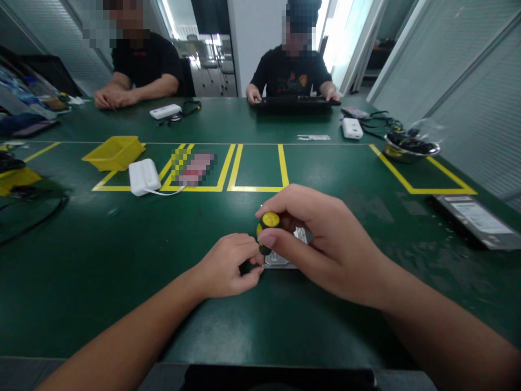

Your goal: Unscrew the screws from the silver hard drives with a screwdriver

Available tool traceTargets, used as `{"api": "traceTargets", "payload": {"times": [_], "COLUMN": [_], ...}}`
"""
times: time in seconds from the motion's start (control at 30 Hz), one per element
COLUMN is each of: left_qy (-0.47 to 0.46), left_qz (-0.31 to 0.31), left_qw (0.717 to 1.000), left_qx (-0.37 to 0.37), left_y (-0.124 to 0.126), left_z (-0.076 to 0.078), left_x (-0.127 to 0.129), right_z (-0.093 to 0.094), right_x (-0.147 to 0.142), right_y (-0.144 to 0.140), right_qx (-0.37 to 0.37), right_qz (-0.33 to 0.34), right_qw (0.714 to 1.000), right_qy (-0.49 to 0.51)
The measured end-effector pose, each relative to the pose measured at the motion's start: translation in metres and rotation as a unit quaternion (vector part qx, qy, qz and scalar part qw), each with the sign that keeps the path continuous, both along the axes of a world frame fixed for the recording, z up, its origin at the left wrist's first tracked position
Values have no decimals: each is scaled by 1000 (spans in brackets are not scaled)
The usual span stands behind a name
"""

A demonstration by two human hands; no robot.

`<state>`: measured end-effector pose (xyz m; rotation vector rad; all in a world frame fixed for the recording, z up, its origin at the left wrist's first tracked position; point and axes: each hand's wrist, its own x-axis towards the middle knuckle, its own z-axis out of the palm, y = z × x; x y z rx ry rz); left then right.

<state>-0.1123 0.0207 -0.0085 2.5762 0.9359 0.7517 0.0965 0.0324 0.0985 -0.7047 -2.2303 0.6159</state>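
My right hand (321, 239) is closed around a screwdriver (268, 221) with a yellow and black handle, held upright over a small silver metal part (280, 259) on the green table (122, 271). My left hand (230, 266) rests on the table just left of that part, fingertips pinched at its left edge by the screwdriver's lower end. Most of the metal part is hidden under my hands.
A yellow tray (114, 152) and a white box (143, 176) lie at the far left inside yellow tape lines. A metal bowl (411, 145) stands far right, a flat grey device (476, 217) at right. Two people sit across the table; cables lie at left.
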Motion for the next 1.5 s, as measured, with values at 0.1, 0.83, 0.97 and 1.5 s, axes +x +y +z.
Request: {"api": "traceTargets", "payload": {"times": [0.1, 0.83, 0.97, 1.5], "left_qy": [0, -17, -18, 20], "left_qz": [14, 13, 8, 15], "left_qw": [1000, 998, 998, 998], "left_qx": [-20, -56, -60, -53], "left_y": [0, 0, 0, 2], "left_z": [-2, -2, -1, -8], "left_x": [0, -1, -2, -6], "right_z": [-5, -10, -8, 0], "right_x": [-2, -2, -1, 5], "right_y": [2, 6, 8, 4], "right_qx": [-6, -22, -27, -4], "right_qz": [4, 12, 28, 79], "right_qw": [1000, 1000, 999, 996], "right_qy": [2, -16, -24, -47]}}
